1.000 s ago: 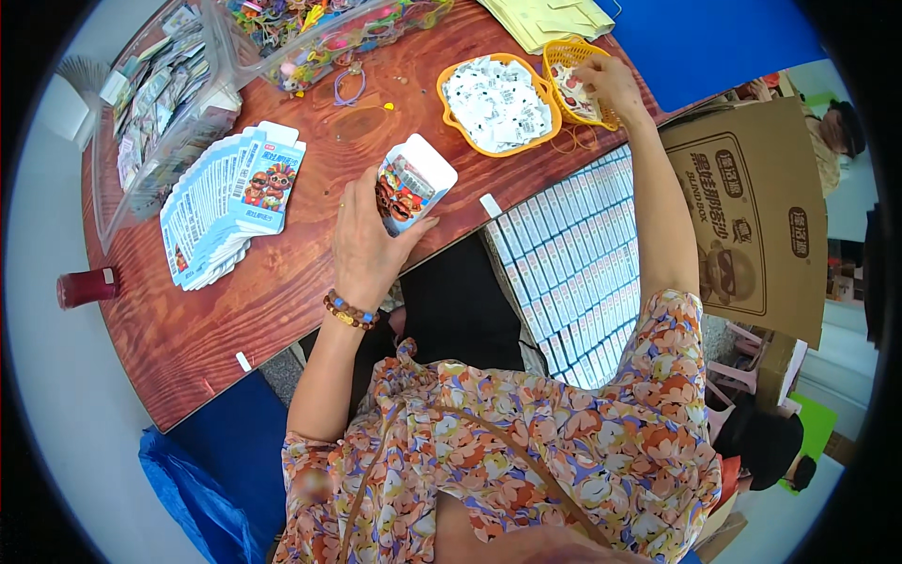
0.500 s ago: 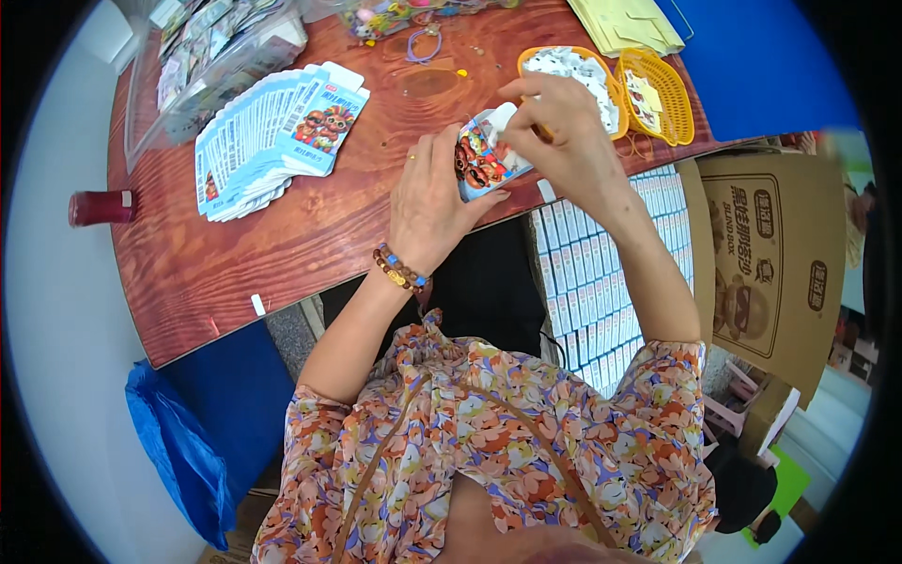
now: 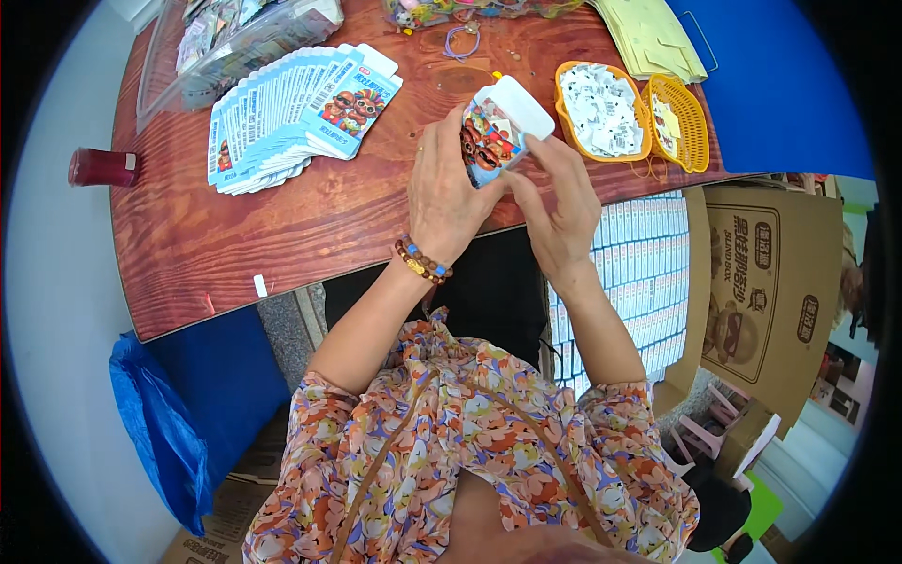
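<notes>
A small white-and-blue printed carton [image 3: 498, 127] with cartoon figures on it is held above the front edge of the wooden table [image 3: 282, 226]. My left hand [image 3: 446, 193] wraps around its lower part from the left. My right hand [image 3: 561, 197] grips it from the right, thumb and fingers at the white flap end. A fanned stack of flat cartons [image 3: 296, 108] of the same kind lies on the table to the left.
Two orange baskets sit at the back right: one [image 3: 601, 108] with white paper slips, one [image 3: 676, 122] with small items. A clear plastic bin [image 3: 235, 42], yellow sheets [image 3: 653, 38], a red cylinder [image 3: 101, 167], an open cardboard box [image 3: 752, 282] full of white packs and a blue bag [image 3: 160, 423] surround me.
My right hand came back from the far orange basket and joined my left hand on the carton, which has been lifted off the table toward me.
</notes>
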Available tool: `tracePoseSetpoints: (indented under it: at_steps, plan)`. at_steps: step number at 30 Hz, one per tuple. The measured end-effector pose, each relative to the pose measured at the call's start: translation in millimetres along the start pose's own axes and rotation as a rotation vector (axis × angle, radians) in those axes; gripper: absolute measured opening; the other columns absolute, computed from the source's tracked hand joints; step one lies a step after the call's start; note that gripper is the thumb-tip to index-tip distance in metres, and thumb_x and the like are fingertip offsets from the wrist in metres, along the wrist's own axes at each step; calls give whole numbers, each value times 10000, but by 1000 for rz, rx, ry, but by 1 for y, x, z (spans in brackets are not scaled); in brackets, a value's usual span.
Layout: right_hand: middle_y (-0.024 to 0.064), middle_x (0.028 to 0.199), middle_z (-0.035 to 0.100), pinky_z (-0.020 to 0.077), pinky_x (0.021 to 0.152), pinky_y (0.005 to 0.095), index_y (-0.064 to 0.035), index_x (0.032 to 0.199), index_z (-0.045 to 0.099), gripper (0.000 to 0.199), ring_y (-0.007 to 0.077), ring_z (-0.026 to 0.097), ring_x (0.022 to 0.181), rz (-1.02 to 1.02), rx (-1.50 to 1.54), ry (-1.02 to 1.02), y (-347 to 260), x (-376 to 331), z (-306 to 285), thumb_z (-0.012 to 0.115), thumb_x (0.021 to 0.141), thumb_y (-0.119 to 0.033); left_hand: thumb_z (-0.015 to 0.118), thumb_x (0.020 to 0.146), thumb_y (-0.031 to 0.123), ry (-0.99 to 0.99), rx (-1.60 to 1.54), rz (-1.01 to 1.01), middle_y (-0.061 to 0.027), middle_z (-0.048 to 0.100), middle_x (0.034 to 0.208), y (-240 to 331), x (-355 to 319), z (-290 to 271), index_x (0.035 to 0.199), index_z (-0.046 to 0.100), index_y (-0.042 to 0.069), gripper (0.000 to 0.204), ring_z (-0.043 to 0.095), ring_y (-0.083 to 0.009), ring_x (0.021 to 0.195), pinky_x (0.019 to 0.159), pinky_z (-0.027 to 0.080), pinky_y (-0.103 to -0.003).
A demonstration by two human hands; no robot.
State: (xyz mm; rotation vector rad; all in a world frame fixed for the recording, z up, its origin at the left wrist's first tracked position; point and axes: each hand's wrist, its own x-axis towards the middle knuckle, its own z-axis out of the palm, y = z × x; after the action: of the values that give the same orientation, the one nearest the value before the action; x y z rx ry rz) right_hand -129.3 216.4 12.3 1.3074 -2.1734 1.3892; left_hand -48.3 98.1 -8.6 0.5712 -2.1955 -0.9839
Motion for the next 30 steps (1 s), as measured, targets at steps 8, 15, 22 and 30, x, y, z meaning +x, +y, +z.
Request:
tracePoseSetpoints:
  at_steps: [8, 15, 22, 30]
  plan:
    - [105, 938, 681, 544, 714, 274, 12, 1099, 661, 234, 157, 682, 840, 205, 203, -222, 9, 20, -7, 715, 874, -23, 827, 749, 137, 8, -45, 145, -202, 579, 1170, -9, -2, -13, 1369, 434, -23, 751, 600, -351, 1070, 859, 519, -424]
    - [75, 1104, 650, 531, 837, 227, 21, 1160, 643, 223, 113, 642, 1003, 457, 822, -403, 20, 29, -23, 633, 938, 9, 707, 886, 67, -184, -631, -114, -158, 634, 1188, -11, -4, -41, 1371, 495, 28, 530, 673, -230, 1040, 814, 563, -327]
    - [97, 1181, 625, 533, 823, 231, 27, 1099, 650, 179, 127, 629, 1022, 272, 770, -451, 25, 35, -19, 652, 921, 5, 701, 863, 13, -302, -448, 35, -112, 630, 1149, -16, 3, -59, 1330, 539, 67, 497, 667, -188, 977, 796, 559, -307]
    - [102, 1190, 628, 514, 860, 264, 32, 1072, 672, 161, 139, 620, 1010, 318, 536, -501, 15, 42, -18, 648, 919, -13, 704, 859, -7, -300, -627, -136, -82, 666, 1022, -14, -7, -50, 1263, 541, 51, 439, 688, -128, 818, 708, 558, -276]
